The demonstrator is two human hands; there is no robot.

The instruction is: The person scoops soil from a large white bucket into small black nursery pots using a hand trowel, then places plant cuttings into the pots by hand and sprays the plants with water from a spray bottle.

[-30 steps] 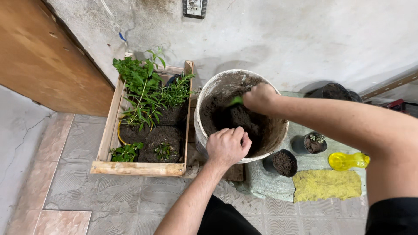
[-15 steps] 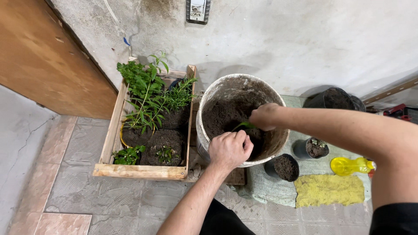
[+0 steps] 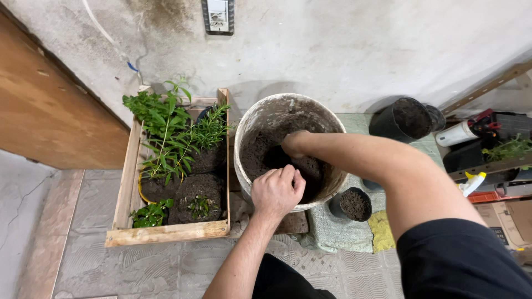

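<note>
Fingers of the left hand curl over the near rim of the bucket, closed on that rim. The right hand is down inside the bucket, its fingers buried in the soil, so I cannot tell whether they are open or closed, or whether they hold anything.

The bucket stands on the floor against the wall, tilted toward the person. Just left of it sits a wooden crate full of potted plants. Right of the bucket, near its base, is a small black pot of soil on a grey sack, with a yellow cloth beside it. A bigger black pot stands further back by the wall. The right forearm crosses over the bucket's right rim and covers part of the soil.

Half a second ago a green sliver showed by the right hand, which was higher; now the hand has sunk deeper and the green is gone from sight. The view has shifted right: a shelf with a white spray bottle has come in, and the yellow bottle is no longer seen.

The second small pot is hidden behind the arm.
</note>
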